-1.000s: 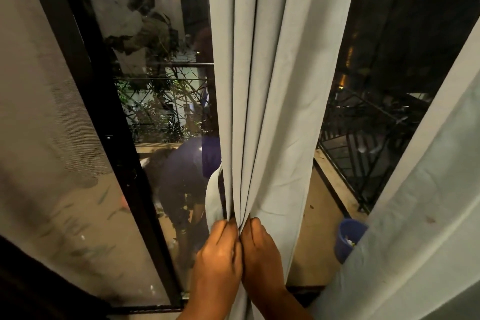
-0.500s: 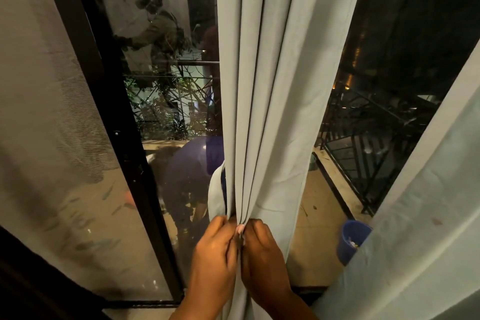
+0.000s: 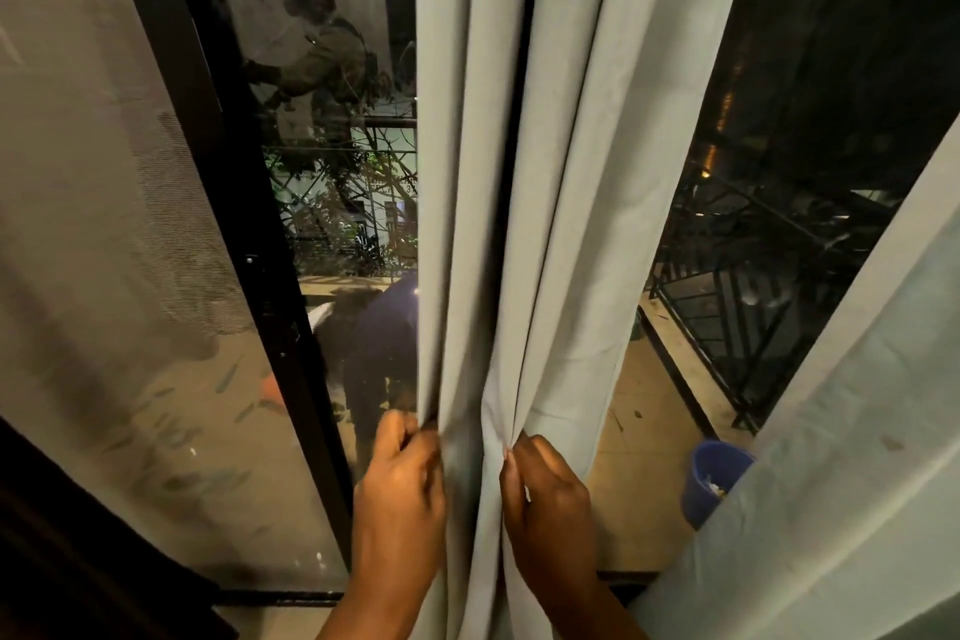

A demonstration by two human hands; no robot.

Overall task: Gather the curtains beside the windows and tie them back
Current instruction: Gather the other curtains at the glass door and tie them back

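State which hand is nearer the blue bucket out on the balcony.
Right. The right hand pinches a curtain fold just left of the blue bucket; the left hand grips a fold farther left.

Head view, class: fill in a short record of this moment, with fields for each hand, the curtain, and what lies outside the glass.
left hand: pinches the left fold of the grey curtain
right hand: pinches a fold further right
hands: apart, a strip of cloth between them
curtain: gathered in vertical pleats, not yet tied
second curtain: hangs at right, untouched
outside: blue bucket on the balcony floor, black railing
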